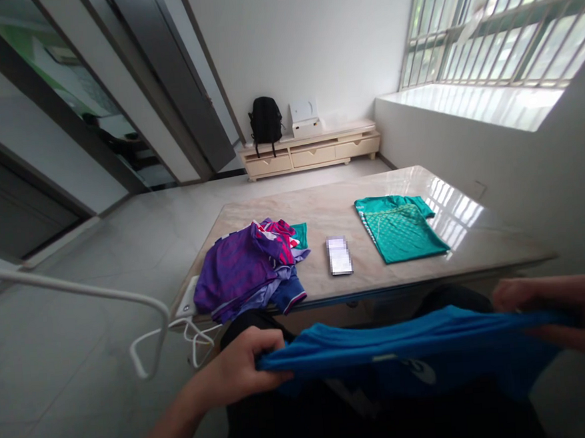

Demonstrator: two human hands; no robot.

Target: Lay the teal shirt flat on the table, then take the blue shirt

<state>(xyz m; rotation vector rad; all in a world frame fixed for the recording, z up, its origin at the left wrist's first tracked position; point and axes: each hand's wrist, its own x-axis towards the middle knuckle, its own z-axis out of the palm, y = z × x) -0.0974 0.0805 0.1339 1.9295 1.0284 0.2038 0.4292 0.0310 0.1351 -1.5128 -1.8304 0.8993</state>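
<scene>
A blue shirt (pixel 412 354) is stretched between both my hands, low in front of me and short of the table's near edge. My left hand (pixel 250 362) is closed on its left end. My right hand (pixel 564 313) pinches its right end. On the marble table (pixel 474 239) a green shirt (pixel 398 227) lies flat at the right. A pile of purple, pink and blue clothes (pixel 248 269) sits at the left, hanging over the near edge. A phone (pixel 339 256) lies between them.
A white metal rack bar (pixel 77 291) reaches in from the left, with a white cable (pixel 195 336) below the table corner. A low cabinet (pixel 310 152) with a black backpack (pixel 266 122) and a white box (pixel 305 118) stands at the far wall. A barred window (pixel 499 24) is at the right.
</scene>
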